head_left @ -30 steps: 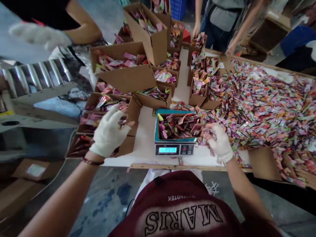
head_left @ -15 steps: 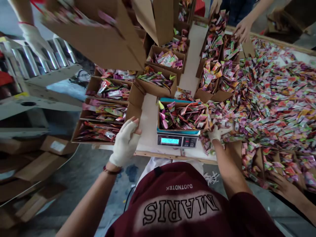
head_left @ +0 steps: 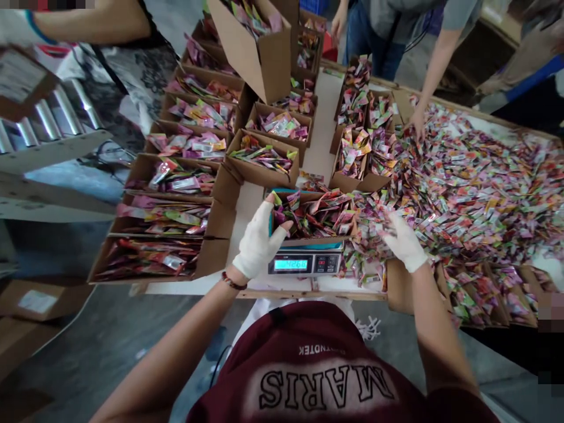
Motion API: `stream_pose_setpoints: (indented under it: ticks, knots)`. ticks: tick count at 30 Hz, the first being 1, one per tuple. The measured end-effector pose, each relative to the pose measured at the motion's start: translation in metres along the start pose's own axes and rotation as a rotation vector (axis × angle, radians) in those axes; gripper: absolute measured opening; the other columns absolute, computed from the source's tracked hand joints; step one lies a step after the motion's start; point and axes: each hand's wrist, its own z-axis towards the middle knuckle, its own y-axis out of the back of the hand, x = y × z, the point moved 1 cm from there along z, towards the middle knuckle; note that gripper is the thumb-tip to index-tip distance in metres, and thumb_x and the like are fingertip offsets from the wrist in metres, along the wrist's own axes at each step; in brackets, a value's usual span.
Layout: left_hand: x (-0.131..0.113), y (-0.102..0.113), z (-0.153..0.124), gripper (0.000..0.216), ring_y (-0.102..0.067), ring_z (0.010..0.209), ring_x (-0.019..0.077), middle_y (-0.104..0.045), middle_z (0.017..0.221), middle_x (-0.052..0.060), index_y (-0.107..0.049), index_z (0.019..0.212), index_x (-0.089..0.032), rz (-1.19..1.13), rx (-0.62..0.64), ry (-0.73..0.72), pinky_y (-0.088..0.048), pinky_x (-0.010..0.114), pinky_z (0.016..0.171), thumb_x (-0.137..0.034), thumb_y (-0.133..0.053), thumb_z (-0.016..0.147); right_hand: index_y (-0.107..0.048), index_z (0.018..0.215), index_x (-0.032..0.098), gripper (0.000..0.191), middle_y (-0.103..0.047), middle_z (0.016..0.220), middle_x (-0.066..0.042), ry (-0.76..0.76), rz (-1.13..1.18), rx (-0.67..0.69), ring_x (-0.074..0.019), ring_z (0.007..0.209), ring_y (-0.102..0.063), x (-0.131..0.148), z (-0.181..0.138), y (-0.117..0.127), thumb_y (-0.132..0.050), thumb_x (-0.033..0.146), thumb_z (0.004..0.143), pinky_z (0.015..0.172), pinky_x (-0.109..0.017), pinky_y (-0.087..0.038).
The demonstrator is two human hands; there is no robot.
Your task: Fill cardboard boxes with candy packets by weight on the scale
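Sachets point(head_left: 476, 176) in pink, green and orange wrappers lie heaped loose across the tabletop point(head_left: 324, 126) to the right of a digital scale point(head_left: 305, 264), where a person in white gloves is filling a cardboard box point(head_left: 317, 216). The box sits on the scale's platform, already piled with sachets to about its rim, and the lit display shows a reading too small to make out. To the left of the scale, a run of open cartons point(head_left: 163, 217) stands filled with the same packets, and more filled cartons point(head_left: 273, 126) crowd the tabletop behind it; judging by these, a good share of the packing looks done, while the large loose heap suggests much is left. The left hand point(head_left: 259, 244) rests on the near left corner of the box on the scale, fingers curled over its edge in a light grip. The right hand point(head_left: 404, 244) is just to the right of the scale at the edge of the heap, fingers half closed among the sachets; whether that grip actually holds any cannot be told. Beyond the scale, another person's hand point(head_left: 416, 120) reaches into the far side of the pile.
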Motion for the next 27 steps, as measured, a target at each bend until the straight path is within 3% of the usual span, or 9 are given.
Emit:
stream_pose_setpoints:
  ticks: [4,7,10,14,17,21,24,27]
  knots:
    - [0.002,-0.002,-0.006,0.078,-0.051,0.145,0.0327,-0.051,0.157,0.018,-0.038,0.16,-0.014,-0.017,-0.014,-0.011,-0.041,0.05,0.123,-0.046,-0.06,0.093,-0.057,0.144,0.02,0.053,-0.059,0.139,-0.016,0.24,-0.098,-0.024,-0.0261,0.111,-0.065,0.065,0.031,0.001,-0.063,0.041,0.096,0.101,-0.043,-0.054]
    - [0.004,-0.003,-0.01,0.077,-0.051,0.145,0.0319,-0.052,0.156,0.017,-0.037,0.161,-0.015,-0.033,-0.014,-0.008,-0.042,0.049,0.123,-0.045,-0.059,0.094,-0.055,0.147,0.017,0.059,-0.058,0.135,-0.018,0.263,-0.383,0.045,-0.0322,0.117,-0.058,0.108,0.052,-0.021,-0.068,0.039,0.094,0.102,-0.046,-0.048]
    - [0.005,-0.005,-0.012,0.076,-0.049,0.147,0.0313,-0.051,0.158,0.016,-0.037,0.161,-0.016,-0.046,-0.027,-0.015,-0.04,0.048,0.124,-0.044,-0.059,0.094,-0.065,0.135,0.02,0.039,-0.062,0.125,-0.016,0.251,-0.593,0.123,-0.0322,0.111,-0.054,0.126,0.067,-0.044,-0.061,0.027,0.096,0.096,-0.045,-0.044]
    - [0.004,-0.005,-0.014,0.077,-0.049,0.146,0.0313,-0.05,0.158,0.016,-0.037,0.161,-0.016,-0.071,-0.037,-0.018,-0.04,0.048,0.125,-0.046,-0.059,0.094,-0.073,0.106,0.017,0.026,-0.068,0.111,-0.014,0.369,-0.586,0.169,-0.0284,0.104,-0.055,0.129,0.071,-0.052,-0.051,0.011,0.093,0.093,-0.04,-0.042]
    - [0.005,0.001,-0.02,0.078,-0.049,0.146,0.0322,-0.05,0.158,0.018,-0.036,0.161,-0.015,-0.096,-0.026,-0.015,-0.039,0.049,0.124,-0.051,-0.056,0.095,-0.072,0.097,0.017,0.023,-0.069,0.101,-0.012,0.427,-0.457,0.08,-0.0263,0.098,-0.057,0.128,0.059,-0.03,-0.051,0.009,0.091,0.094,-0.039,-0.045]
    - [0.015,0.016,-0.032,0.078,-0.058,0.136,0.0324,-0.054,0.152,0.021,-0.038,0.16,-0.012,-0.145,-0.036,0.058,-0.044,0.05,0.119,-0.058,-0.048,0.098,-0.069,0.091,0.021,0.015,-0.069,0.095,-0.008,0.42,-0.291,-0.13,-0.0236,0.093,-0.063,0.119,0.024,0.03,-0.055,0.023,0.097,0.088,-0.037,-0.05]
    - [0.029,0.026,-0.046,0.076,-0.063,0.127,0.0322,-0.062,0.142,0.02,-0.045,0.155,-0.013,-0.131,-0.052,0.166,-0.047,0.05,0.116,-0.062,-0.048,0.097,-0.068,0.092,0.023,0.012,-0.069,0.095,-0.007,0.341,-0.347,-0.212,-0.0238,0.093,-0.064,0.098,-0.006,0.075,-0.06,0.03,0.097,0.087,-0.037,-0.051]
    - [0.042,0.028,-0.063,0.074,-0.066,0.119,0.0315,-0.068,0.132,0.018,-0.052,0.15,-0.013,-0.119,-0.066,0.253,-0.049,0.049,0.112,-0.064,-0.048,0.096,-0.069,0.104,0.021,0.02,-0.066,0.105,-0.012,0.227,-0.455,-0.281,-0.0254,0.093,-0.063,0.077,-0.027,0.098,-0.065,0.038,0.094,0.086,-0.039,-0.053]
